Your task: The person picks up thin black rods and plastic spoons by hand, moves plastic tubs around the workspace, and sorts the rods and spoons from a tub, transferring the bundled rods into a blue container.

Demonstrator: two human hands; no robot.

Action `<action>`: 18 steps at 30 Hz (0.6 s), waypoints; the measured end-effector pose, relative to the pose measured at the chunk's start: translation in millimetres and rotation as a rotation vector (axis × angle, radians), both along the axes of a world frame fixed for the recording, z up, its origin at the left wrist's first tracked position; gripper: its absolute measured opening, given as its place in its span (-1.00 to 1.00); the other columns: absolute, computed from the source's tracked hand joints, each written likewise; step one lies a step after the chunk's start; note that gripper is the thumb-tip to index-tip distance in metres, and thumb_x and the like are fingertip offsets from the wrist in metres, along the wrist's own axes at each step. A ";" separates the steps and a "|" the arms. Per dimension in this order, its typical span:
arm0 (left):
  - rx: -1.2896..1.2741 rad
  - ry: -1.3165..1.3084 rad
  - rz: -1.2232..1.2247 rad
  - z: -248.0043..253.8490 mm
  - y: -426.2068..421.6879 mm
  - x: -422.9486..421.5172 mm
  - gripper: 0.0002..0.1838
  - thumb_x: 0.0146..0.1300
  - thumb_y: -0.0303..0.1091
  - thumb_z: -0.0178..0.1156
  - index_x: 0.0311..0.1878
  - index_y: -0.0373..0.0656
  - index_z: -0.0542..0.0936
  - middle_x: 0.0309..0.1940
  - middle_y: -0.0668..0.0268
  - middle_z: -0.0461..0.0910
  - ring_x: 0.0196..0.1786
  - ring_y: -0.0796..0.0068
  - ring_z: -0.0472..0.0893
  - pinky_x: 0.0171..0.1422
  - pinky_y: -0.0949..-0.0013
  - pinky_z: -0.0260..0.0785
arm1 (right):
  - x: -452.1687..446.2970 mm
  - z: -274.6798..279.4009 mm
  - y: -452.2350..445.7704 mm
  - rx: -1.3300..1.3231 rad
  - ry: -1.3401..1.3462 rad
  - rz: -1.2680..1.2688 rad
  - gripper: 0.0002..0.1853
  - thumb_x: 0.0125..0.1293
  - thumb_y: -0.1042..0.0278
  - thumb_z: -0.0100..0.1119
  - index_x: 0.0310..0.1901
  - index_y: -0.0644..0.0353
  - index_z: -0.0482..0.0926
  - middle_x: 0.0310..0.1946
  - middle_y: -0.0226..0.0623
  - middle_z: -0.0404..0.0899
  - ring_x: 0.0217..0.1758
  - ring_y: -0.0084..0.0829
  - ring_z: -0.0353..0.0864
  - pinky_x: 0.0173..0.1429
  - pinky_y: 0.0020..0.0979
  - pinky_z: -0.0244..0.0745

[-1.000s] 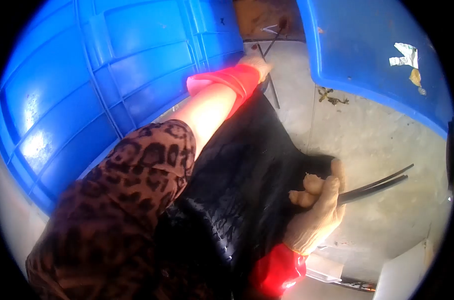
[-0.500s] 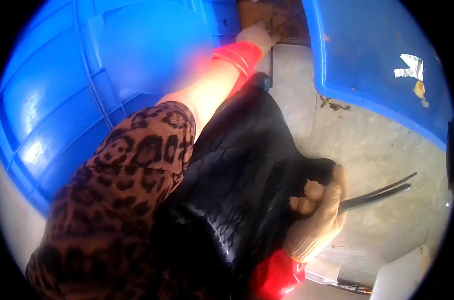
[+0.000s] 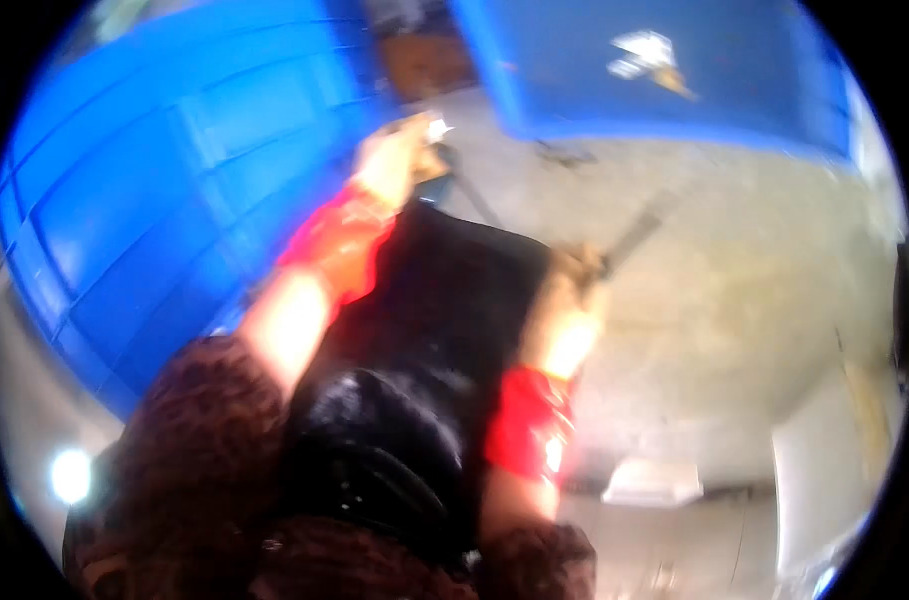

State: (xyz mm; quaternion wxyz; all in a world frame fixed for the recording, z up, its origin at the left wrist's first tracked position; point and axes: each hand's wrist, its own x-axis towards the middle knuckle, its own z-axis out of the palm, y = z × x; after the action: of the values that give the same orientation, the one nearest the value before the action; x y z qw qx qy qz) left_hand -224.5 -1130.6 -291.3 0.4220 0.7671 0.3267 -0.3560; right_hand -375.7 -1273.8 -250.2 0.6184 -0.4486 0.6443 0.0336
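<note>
My left hand [image 3: 400, 160], gloved in beige with a red cuff, is at the upper middle beside the blue crate wall. Its fingers are closed around something small that blur hides, with a white bit at the fingertips and a thin dark strip [image 3: 473, 195] just below it. My right hand [image 3: 570, 290], in a like glove and cuff, is closed on dark strips [image 3: 647, 230] that point up and to the right. Between my forearms a wet, shiny black apron [image 3: 425, 330] covers my lap.
A large blue crate [image 3: 155, 190] stands at the left. Another blue surface [image 3: 665, 85], with a white scrap [image 3: 643, 52] on it, lies at the upper right. Dark debris [image 3: 565, 153] is on the pale floor [image 3: 715, 330]. White pieces [image 3: 655, 482] lie at the lower right.
My left hand has come back from the brown area at the top towards me. My right hand has moved up and left with the strips, which now point more steeply upward. The view has shifted.
</note>
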 end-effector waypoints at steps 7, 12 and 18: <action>-0.202 0.061 -0.146 132.0 -91.0 -24.5 -0.73 0.12 -0.24 0.04 -0.31 -0.31 0.47 -0.75 0.37 0.39 -0.70 0.59 0.36 -0.54 0.54 0.24 | 36.9 105.1 0.9 -0.011 0.042 0.570 -0.62 0.11 0.24 0.02 -0.05 0.24 0.36 -0.24 -0.02 0.47 -0.12 -0.17 0.46 -0.10 -0.39 0.36; -0.264 0.141 -0.392 169.5 -137.8 -23.8 -0.75 0.13 -0.23 -0.04 -0.31 -0.23 0.48 -0.74 0.35 0.43 -0.68 0.56 0.38 -0.50 0.50 0.24 | 25.3 139.5 -40.2 0.451 0.015 0.069 -0.66 0.15 0.14 -0.07 -0.13 0.19 0.36 -0.65 -0.36 0.40 -0.71 -0.60 0.33 -0.62 -0.54 0.28; -0.379 0.202 -1.144 273.7 -208.6 -32.8 -0.62 0.18 -0.07 -0.10 -0.22 -0.24 0.45 -0.46 0.25 0.51 -0.42 0.47 0.43 -0.27 0.41 0.30 | -17.6 175.8 -81.2 0.289 0.067 -0.173 -0.65 0.16 0.00 -0.12 -0.26 0.15 0.35 -0.63 -0.25 0.43 -0.67 -0.34 0.39 -0.60 -0.36 0.33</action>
State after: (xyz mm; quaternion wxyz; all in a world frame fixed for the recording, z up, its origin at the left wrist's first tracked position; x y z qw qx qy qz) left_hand -257.3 -1339.2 -17.6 0.2600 0.6948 -0.1678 -0.6492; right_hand -393.2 -1355.0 -74.4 0.6552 -0.2966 0.6893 0.0875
